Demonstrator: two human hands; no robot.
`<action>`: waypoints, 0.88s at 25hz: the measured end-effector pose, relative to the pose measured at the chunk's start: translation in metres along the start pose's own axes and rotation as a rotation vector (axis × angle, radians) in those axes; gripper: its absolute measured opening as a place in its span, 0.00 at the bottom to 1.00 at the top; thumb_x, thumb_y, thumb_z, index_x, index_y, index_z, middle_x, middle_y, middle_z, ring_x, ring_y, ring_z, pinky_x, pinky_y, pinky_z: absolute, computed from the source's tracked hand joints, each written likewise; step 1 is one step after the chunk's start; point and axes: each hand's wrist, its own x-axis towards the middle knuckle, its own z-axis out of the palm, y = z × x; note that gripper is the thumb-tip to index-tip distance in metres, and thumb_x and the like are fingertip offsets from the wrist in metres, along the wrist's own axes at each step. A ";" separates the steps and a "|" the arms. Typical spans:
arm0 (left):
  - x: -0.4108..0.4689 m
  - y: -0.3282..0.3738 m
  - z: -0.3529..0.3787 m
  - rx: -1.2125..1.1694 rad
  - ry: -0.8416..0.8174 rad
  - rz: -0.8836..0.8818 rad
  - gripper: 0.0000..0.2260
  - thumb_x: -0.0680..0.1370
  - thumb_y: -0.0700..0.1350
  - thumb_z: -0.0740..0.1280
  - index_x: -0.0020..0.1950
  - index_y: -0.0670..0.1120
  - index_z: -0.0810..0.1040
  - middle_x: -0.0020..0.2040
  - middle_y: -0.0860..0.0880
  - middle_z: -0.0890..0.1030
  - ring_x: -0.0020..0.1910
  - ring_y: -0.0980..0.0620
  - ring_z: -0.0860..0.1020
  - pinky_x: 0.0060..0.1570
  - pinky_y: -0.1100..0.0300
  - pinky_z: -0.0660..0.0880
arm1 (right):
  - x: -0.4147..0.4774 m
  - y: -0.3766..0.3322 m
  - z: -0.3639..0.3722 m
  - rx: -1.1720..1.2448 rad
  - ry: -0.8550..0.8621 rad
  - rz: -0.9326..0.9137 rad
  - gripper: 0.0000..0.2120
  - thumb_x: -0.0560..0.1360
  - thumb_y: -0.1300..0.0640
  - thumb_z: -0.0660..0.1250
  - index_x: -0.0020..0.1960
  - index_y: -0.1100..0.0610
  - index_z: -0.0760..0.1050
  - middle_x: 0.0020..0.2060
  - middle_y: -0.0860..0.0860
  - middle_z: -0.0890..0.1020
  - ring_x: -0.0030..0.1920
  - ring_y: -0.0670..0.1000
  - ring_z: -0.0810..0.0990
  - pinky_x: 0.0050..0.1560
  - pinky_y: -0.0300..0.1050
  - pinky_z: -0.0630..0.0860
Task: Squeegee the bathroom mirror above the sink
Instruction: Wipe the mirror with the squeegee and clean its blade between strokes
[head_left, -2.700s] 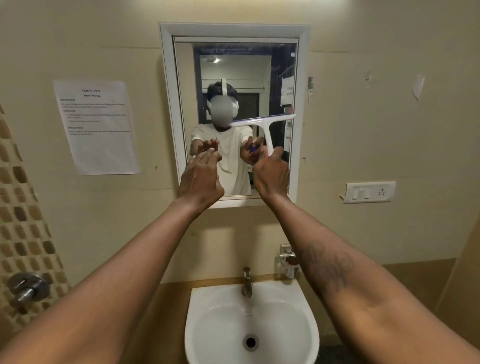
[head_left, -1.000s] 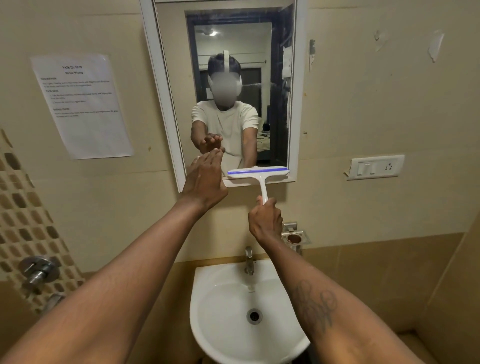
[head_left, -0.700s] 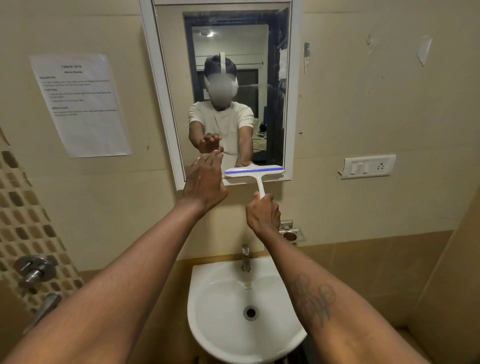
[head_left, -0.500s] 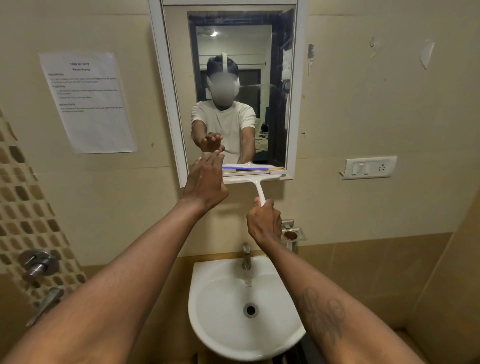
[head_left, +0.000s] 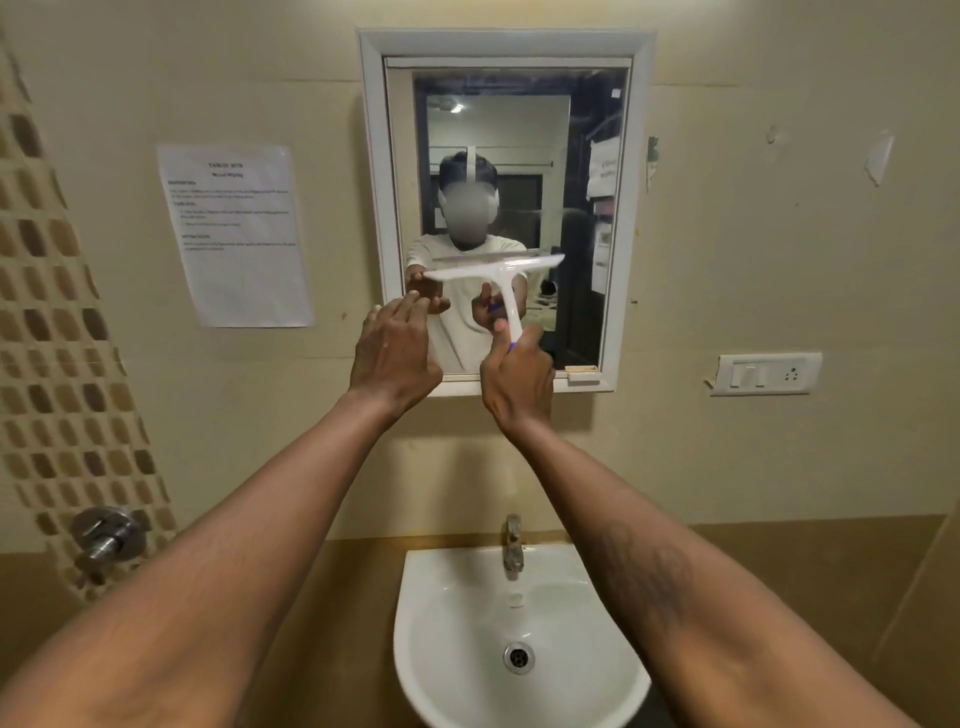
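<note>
The white-framed mirror (head_left: 582, 156) hangs on the beige wall above the white sink (head_left: 467, 649). My right hand (head_left: 517, 382) grips the handle of a white squeegee (head_left: 498, 270), whose blade lies roughly level across the mirror's lower middle. My left hand (head_left: 395, 353) rests with spread fingers at the mirror's lower left edge, empty, its fingertips just below the blade's left end. The glass reflects a person in a white shirt and both hands.
A chrome tap (head_left: 511, 545) stands behind the sink. A printed paper sheet (head_left: 236, 234) is taped left of the mirror. A switch plate (head_left: 763, 373) sits on the right wall, a wall valve (head_left: 106, 535) at lower left by mosaic tiles.
The squeegee has gone from the mirror's bottom edge up to its lower middle, and my right hand rose with it. The left hand stays at the lower left edge.
</note>
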 end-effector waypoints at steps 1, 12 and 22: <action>0.005 -0.003 -0.004 0.002 0.010 -0.005 0.27 0.70 0.37 0.65 0.70 0.40 0.72 0.69 0.42 0.76 0.70 0.42 0.73 0.75 0.43 0.66 | 0.013 -0.014 0.003 0.010 0.018 -0.014 0.22 0.85 0.42 0.56 0.66 0.60 0.68 0.42 0.54 0.78 0.39 0.56 0.76 0.37 0.49 0.71; 0.050 -0.038 -0.038 -0.011 0.159 0.054 0.21 0.73 0.36 0.64 0.66 0.38 0.75 0.65 0.39 0.79 0.67 0.40 0.76 0.70 0.46 0.69 | 0.126 -0.122 0.014 0.095 0.129 -0.174 0.15 0.87 0.47 0.55 0.60 0.60 0.69 0.37 0.48 0.77 0.35 0.47 0.79 0.30 0.37 0.69; 0.077 -0.066 -0.031 0.018 0.118 0.029 0.29 0.72 0.37 0.63 0.75 0.38 0.69 0.74 0.40 0.72 0.76 0.44 0.69 0.77 0.47 0.64 | 0.162 -0.132 0.037 0.033 0.144 -0.117 0.18 0.86 0.47 0.55 0.65 0.61 0.69 0.42 0.51 0.76 0.40 0.51 0.75 0.35 0.43 0.68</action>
